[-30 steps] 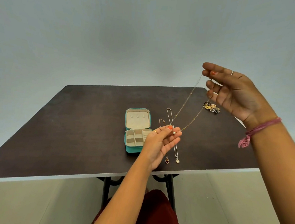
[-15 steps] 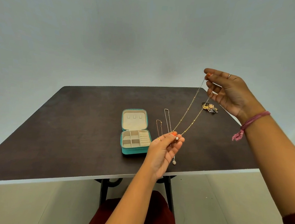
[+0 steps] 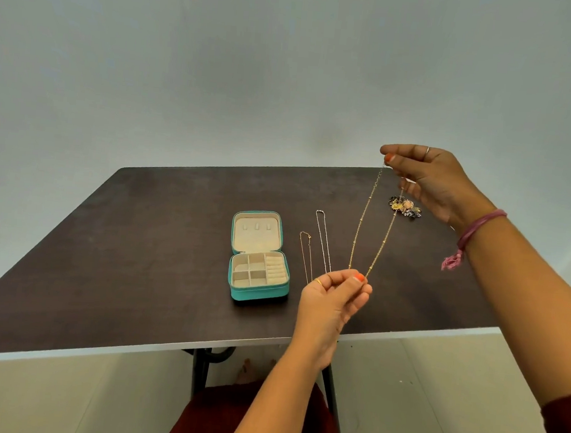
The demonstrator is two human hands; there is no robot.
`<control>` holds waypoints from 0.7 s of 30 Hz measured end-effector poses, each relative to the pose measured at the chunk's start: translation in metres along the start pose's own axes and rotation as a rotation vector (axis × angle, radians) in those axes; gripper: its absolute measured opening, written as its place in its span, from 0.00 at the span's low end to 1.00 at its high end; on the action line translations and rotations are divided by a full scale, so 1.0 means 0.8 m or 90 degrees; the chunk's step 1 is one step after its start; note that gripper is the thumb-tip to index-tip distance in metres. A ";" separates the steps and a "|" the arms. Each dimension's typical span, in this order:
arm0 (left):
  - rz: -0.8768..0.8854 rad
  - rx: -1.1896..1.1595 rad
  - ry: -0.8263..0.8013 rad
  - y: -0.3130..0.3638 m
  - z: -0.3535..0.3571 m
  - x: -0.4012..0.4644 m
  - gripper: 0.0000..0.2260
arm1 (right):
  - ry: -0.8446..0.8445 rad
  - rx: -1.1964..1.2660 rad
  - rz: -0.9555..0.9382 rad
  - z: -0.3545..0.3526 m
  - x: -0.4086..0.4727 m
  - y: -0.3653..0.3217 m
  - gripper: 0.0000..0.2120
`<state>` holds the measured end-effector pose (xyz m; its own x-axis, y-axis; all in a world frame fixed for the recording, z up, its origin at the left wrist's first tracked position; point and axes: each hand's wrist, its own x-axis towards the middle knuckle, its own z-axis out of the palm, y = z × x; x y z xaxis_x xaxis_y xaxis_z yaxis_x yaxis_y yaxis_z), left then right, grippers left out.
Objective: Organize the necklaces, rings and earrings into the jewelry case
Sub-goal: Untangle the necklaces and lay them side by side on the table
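A gold necklace (image 3: 372, 230) is held stretched above the table (image 3: 136, 273), doubled into two strands that run from upper right to lower left. Its upper end is pinched by the right hand (image 3: 430, 183), thumb and forefinger pressed together on the chain near the clasp, the other fingers loosely curled below. Its lower end is pinched by the left hand (image 3: 332, 298), fingertips closed on the chain, a gold ring seen on one finger. A pink thread band (image 3: 474, 231) is worn on the right wrist.

The jewelry case (image 3: 260, 255), teal outside and cream inside, lies open on the table, left of the left hand. Its lid is laid back flat, three small tabs showing inside. The base is divided into compartments, with ring rolls on its right side; no jewelry is seen in it.

Two further necklaces lie flat on the table between the case and the held chain: a short gold one (image 3: 305, 255) just beside the case and a longer silver one (image 3: 323, 239) to its right. Their lower ends are hidden behind the left hand.

A small heap of jewelry (image 3: 404, 206) rests near the far right edge, below the right hand; single pieces cannot be told apart.
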<state>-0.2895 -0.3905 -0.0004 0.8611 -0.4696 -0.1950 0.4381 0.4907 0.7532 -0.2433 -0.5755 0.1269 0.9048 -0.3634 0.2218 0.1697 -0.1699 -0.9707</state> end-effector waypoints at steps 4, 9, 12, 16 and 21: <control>0.053 0.104 0.047 -0.014 -0.002 -0.006 0.09 | 0.005 -0.122 -0.029 -0.008 0.013 0.011 0.09; 0.144 0.250 0.091 -0.030 0.000 -0.007 0.07 | -0.009 -0.267 -0.057 -0.009 0.029 0.038 0.10; 0.191 0.351 0.091 -0.038 -0.001 -0.010 0.03 | -0.065 -0.295 -0.048 -0.007 0.034 0.052 0.09; 0.238 0.489 0.074 -0.044 0.001 -0.013 0.03 | -0.102 -0.342 -0.037 -0.003 0.043 0.082 0.10; 0.240 0.603 0.070 -0.046 0.007 -0.006 0.03 | -0.098 -0.427 -0.030 0.007 0.046 0.130 0.10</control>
<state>-0.3106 -0.4102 -0.0238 0.9403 -0.3117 0.1366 -0.2087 -0.2111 0.9549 -0.1903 -0.6010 0.0336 0.9561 -0.2152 0.1991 -0.0223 -0.7305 -0.6826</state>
